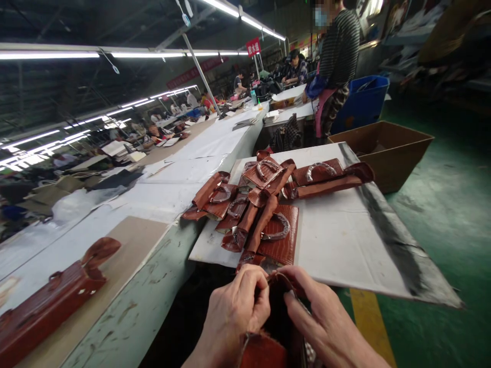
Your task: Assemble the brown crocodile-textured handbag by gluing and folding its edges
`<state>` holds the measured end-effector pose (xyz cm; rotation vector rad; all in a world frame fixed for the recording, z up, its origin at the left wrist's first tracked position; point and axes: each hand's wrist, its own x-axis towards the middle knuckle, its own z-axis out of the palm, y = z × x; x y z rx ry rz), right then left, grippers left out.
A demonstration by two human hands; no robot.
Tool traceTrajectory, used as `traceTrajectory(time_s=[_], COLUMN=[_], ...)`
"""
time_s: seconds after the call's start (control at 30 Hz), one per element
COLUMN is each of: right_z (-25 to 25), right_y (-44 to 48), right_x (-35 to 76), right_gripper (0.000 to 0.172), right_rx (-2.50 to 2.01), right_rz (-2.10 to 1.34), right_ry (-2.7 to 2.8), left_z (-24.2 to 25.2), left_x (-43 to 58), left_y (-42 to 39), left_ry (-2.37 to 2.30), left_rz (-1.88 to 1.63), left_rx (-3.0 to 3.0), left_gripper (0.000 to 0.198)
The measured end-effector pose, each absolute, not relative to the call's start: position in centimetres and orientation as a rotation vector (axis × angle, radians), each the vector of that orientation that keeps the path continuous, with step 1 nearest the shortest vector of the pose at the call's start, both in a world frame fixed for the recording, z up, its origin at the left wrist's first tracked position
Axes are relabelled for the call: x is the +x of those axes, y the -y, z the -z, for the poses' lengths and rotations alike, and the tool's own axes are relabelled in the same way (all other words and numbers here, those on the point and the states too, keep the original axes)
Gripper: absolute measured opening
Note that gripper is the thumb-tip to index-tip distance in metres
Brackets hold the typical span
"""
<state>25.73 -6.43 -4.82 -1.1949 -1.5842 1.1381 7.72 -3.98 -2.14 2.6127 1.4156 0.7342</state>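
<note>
- The brown bag is between our fingers and just under them, with its dark inside facing us.
- We seem to be working on its top edge, bit by bit; that is our guess.
- The next move looks to call for a firm, careful pinch, so the thin edge does not slip.
- Our left hand is curled up, its fingers pinched together on the edge.
- Our right hand has its thumb and finger almost touching, with the edge caught between them.
- Just past our fingers, a pile of shiny bags sits on a white worktop.
- Left of our fingers, a long bag lies on a tan board.
- Far off to the right, past our fingers, is a big box.
</note>
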Motion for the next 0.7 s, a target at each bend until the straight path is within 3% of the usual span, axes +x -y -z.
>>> traceTrajectory(time_s=[0.23,0.7], right_z=[3.7,3.5], right_y=[6.1,6.0], right_x=[26.3,25.9], right_gripper=[0.029,0.017], right_rx=[-1.233,-1.156], right_rz=[-1.230,-1.220], right_ry=[1.616,1.572], left_z=[2.3,0.2], left_x=[8.1,8.5], left_y=[4.6,4.3], left_ry=[-1.588,-1.479], left_rz=[-0.670,-0.517], left_rx=[2.586,2.483], left_gripper=[0.015,0.014])
